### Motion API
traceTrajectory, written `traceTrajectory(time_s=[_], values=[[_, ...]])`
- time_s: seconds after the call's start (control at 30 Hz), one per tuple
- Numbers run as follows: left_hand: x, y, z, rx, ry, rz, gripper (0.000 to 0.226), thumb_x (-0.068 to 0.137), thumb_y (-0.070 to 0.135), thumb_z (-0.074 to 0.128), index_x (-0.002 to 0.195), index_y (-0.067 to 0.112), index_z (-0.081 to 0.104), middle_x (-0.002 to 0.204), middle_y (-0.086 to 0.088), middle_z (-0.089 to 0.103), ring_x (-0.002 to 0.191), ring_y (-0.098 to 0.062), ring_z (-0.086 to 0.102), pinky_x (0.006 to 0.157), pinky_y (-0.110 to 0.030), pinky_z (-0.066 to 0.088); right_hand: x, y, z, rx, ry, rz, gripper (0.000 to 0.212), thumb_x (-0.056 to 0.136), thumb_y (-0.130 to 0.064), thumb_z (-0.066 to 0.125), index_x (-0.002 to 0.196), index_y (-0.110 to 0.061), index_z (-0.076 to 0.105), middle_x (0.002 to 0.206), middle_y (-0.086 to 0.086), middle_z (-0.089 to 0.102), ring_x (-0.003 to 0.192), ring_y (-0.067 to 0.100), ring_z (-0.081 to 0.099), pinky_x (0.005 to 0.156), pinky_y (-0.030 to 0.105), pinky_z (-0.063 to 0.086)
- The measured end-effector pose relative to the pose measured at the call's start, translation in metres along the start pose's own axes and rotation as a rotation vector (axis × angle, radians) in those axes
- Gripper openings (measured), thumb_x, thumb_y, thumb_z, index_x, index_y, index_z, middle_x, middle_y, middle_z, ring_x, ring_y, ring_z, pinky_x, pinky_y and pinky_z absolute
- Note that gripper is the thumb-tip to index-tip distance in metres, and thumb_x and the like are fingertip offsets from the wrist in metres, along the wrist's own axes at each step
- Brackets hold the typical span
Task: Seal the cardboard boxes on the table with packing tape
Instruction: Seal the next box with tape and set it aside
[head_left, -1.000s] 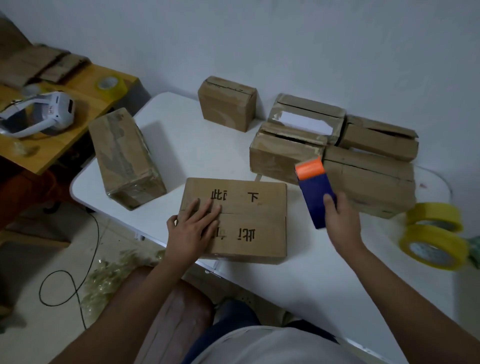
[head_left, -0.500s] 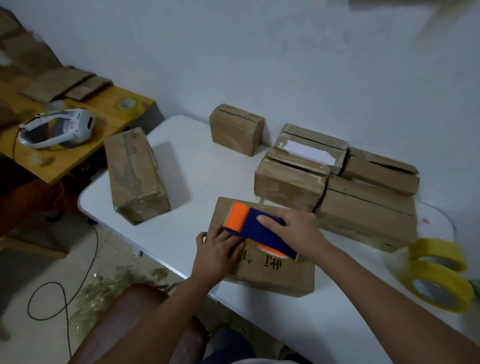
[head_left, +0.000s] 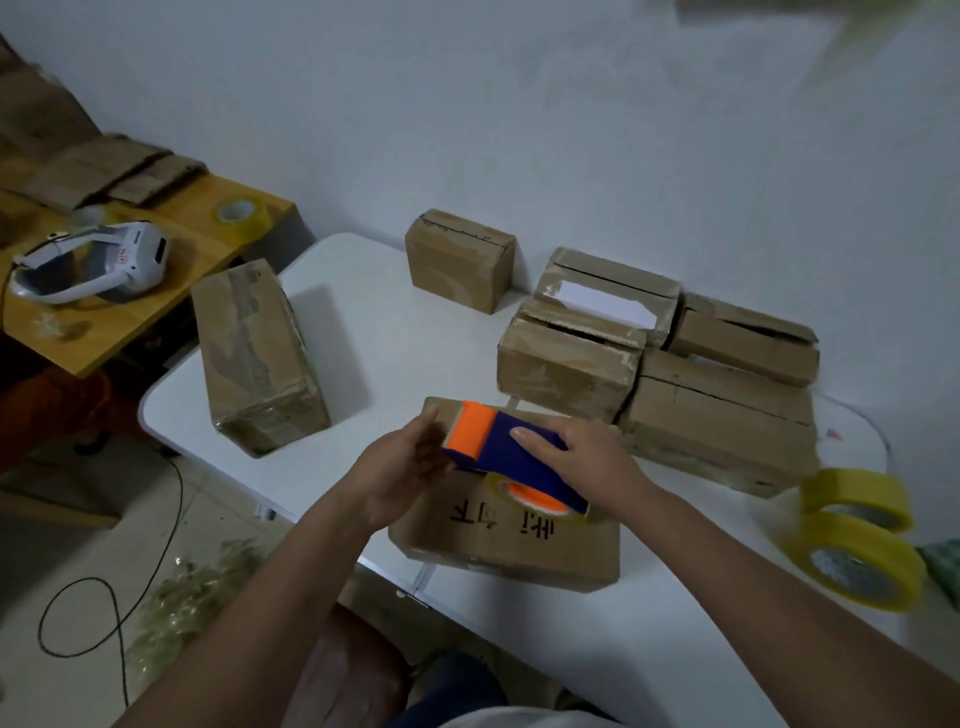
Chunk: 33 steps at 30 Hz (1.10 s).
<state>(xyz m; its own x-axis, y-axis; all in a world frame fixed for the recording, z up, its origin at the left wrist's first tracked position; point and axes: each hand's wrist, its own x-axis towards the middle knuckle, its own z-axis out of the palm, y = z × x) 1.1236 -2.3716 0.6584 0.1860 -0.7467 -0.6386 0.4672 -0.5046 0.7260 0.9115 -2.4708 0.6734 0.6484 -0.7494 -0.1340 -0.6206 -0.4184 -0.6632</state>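
1. White table (head_left: 395, 332) fills the middle of the head view, cardboard boxes spread over it.
2. Printed box (head_left: 519, 540) sits at the near table edge, about 6 o'clock of table centre, flat, black characters on its top face, near corner slightly overhanging the edge.
3. Right hand (head_left: 587, 457) grips the tape dispenser (head_left: 511, 457) from above, fingers curled over the blue body; index finger lies along the top.
4. Dispenser is blue with an orange front and orange core, held over the far left part of the printed box, orange end pointing to 10 o'clock. Can't tell if it touches the box.
5. Left hand (head_left: 402, 470) is at the dispenser's orange end, palm facing it, fingers relaxed and mostly straight; fingertips hidden behind the dispenser, so any pinch on tape is not visible.
6. Long box (head_left: 257, 358), wrapped in clear tape, lies at 9 o'clock of the printed box, well apart.
7. Small box (head_left: 460, 260) stands at 12 o'clock near the wall.
8. Box cluster (head_left: 660, 364) at 1–2 o'clock, boxes touching each other, flaps loose on some.
9. Two yellow tape rolls (head_left: 857, 540) at 3 o'clock, stacked and overlapping.
10. Wooden side table (head_left: 171, 291) at 10 o'clock holds a white headset (head_left: 93, 262), a tape roll (head_left: 239, 215) and flattened cardboard.
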Motion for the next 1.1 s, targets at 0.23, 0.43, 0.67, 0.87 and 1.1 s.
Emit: traceTrajectory(time_s=[0.23,0.43,0.67,0.87,1.1], values=[[-0.003,0.008,-0.003,0.109,-0.090,0.017,0.028,0.094,0.036,0.062,0.109,0.014,0.071,0.106,-0.006,0.074,0.093,-0.012,0.071,0.081,-0.027,0.051,-0.002,-0.002,0.000,-0.015,0.008,-0.010,0.069,0.081,-0.073,0.028,0.095,-0.019,0.067,0.077,-0.002,0.068,0.068,0.009,0.063,0.063,0.027,0.049],[-0.007,0.003,0.004,0.227,0.073,0.134,0.022,0.101,0.020,0.054,0.095,0.011,0.073,0.094,-0.010,0.075,0.094,-0.019,0.069,0.087,-0.032,0.055,-0.001,-0.003,0.000,-0.007,-0.008,-0.017,0.055,0.087,-0.068,0.035,0.086,-0.021,0.064,0.071,-0.005,0.065,0.061,0.005,0.060,0.051,0.012,0.038],[-0.010,-0.004,0.011,0.364,0.275,0.302,0.022,0.100,0.018,0.057,0.097,0.000,0.070,0.090,-0.014,0.072,0.086,-0.019,0.064,0.086,-0.035,0.053,0.006,-0.011,-0.004,-0.060,-0.103,-0.039,0.044,0.093,-0.063,0.041,0.097,-0.027,0.065,0.076,-0.007,0.065,0.064,0.005,0.060,0.055,0.018,0.042],[-0.006,0.002,-0.004,0.234,0.375,0.341,0.014,0.097,0.016,0.062,0.091,0.006,0.071,0.082,-0.008,0.069,0.080,-0.017,0.061,0.078,-0.029,0.051,0.014,-0.009,-0.031,-0.156,-0.149,-0.044,0.042,0.091,-0.065,0.042,0.073,-0.030,0.055,0.062,-0.010,0.058,0.052,-0.001,0.056,0.048,0.013,0.034],[-0.008,-0.014,-0.042,0.141,0.386,0.253,0.016,0.095,0.019,0.064,0.100,0.006,0.073,0.091,-0.009,0.072,0.089,-0.021,0.067,0.077,-0.025,0.051,0.016,0.004,-0.031,-0.295,-0.211,0.008,0.058,0.085,-0.074,0.041,0.088,-0.021,0.064,0.075,-0.005,0.065,0.067,0.009,0.062,0.061,0.024,0.048]])
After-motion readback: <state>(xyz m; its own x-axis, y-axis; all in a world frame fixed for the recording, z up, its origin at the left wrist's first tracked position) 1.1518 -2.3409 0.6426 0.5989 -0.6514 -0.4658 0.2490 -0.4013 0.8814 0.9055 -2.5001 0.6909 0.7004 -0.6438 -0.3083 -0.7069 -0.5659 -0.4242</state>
